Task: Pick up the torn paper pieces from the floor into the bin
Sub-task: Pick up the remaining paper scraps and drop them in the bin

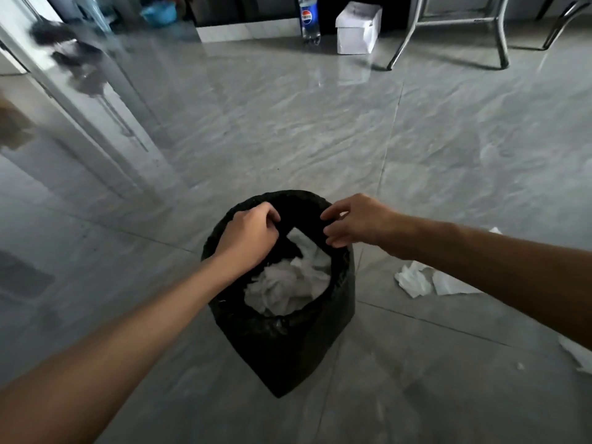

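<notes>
Below: left hand [248, 237] curled closed over black-lined bin [282, 341] rim, right hand [352, 224] loosely spread at opposite rim; torn paper [290, 283] inside, further pieces [416, 278] beside bin on floor [288, 123].

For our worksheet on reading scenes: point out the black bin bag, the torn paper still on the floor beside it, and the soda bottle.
black bin bag [285, 350]: head view, on its front wall.
torn paper [413, 280]: head view, on the crumpled piece.
soda bottle [308, 17]: head view, on its blue label.

text: Pepsi logo | on: label of plastic bottle [308, 17] | elsewhere: none legible
</notes>
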The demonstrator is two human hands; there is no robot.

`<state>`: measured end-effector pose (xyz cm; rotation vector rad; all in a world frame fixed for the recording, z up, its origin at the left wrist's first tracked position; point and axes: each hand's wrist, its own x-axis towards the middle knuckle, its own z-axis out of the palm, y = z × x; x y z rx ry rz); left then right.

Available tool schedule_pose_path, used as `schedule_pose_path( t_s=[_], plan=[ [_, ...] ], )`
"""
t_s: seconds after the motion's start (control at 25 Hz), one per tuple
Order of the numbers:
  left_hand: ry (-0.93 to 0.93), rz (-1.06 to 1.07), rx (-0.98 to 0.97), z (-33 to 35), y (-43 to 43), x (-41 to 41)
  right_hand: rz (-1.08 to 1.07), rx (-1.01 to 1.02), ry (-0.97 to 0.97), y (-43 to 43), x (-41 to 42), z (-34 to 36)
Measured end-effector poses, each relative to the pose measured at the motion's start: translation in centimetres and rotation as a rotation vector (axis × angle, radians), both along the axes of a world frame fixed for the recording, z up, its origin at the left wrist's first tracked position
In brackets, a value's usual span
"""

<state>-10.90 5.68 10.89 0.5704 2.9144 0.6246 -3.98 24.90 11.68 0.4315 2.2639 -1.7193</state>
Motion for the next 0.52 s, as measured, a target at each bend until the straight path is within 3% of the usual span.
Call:
schedule_pose_path(
  t_s=[0.28, 0.52],
  plan=[
    [-0.045, -0.338, 0.141, 2.0, 13.0, 5.2, -0.203, 0.058, -0.016, 11.7, 8.4, 0.5],
    [-0.337, -0.749, 0.048, -0.7, 23.2, 12.0, -0.366, 0.248, -0.207, 19.8, 20.5, -7.1]
  ],
)
